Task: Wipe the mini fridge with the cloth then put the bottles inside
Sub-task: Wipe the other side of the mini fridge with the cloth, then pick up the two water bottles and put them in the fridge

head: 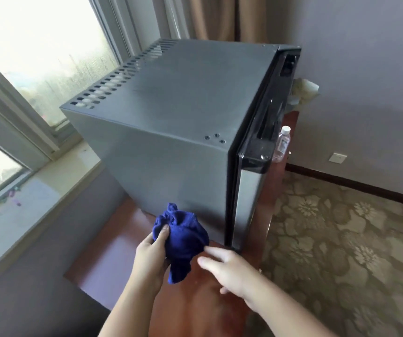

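Left hand [150,251] grips my bunched blue cloth [181,239], thumb pressed into its upper fold; the cloth sits against the lower side panel of the grey mini fridge [171,132], which rises directly ahead of that hand on a reddish wooden table [112,259]. Right hand [229,271], just right of the cloth, is spread loosely, holding nothing, fingertips at the cloth's edge. Fridge door [251,195] appears closed; interior not visible. Beyond and to the right of my right hand, past the door, stands one clear bottle [282,145] with a white cap, upright on the table; its label print is too small to read.
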### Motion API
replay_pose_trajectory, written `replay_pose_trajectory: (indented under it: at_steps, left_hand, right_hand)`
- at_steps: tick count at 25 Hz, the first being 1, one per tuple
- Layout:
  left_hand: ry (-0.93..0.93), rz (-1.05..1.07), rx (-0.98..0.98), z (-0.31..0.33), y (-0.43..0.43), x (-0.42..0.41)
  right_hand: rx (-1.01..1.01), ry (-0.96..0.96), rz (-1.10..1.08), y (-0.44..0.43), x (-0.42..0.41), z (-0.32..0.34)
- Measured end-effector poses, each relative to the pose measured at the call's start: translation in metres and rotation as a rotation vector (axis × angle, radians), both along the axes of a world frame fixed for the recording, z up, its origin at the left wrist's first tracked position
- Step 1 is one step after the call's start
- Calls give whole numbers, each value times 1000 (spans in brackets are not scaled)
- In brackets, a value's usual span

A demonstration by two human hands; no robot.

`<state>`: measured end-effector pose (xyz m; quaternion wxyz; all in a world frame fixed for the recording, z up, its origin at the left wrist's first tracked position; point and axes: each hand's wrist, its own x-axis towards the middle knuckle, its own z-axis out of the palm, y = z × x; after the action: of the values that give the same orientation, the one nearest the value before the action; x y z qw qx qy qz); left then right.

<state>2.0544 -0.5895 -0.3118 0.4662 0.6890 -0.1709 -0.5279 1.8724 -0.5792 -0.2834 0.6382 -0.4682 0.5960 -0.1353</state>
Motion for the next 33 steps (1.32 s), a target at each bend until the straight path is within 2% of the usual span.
replay_pose_trajectory:
  at_steps: [4,6,8,14,17,22,26,30,33]
  left_hand:
    - [-59,-137,126,-56,-4,2]
    - [-171,-247,205,-68,-5,-1]
    - [-208,-287,207,-70,0,-9]
    - [-1,-408,122,-73,19,-42]
    - [6,-449,143,-74,20,-71]
    - [19,-444,85,-57,17,-141]
    - [9,-387,46,-46,15,-237]
    - [-109,-438,-55,-19,-9,-325]
    - [-127,-442,-154,9,-37,-367]
  right_hand:
    - [31,117,-116,-1,-22,-31]
    - [38,149,-183,0,-33,-40]
    - [30,165,-234,3,-43,-46]
    - [30,159,-386,11,-80,-58]
    - [21,134,-457,18,-104,-67]
    - [21,74,-541,24,-182,-85]
    - [20,25,-591,15,-275,-91]
    - [-25,5,-649,6,-362,-72]
    - [-112,-8,-642,-22,-409,-47]
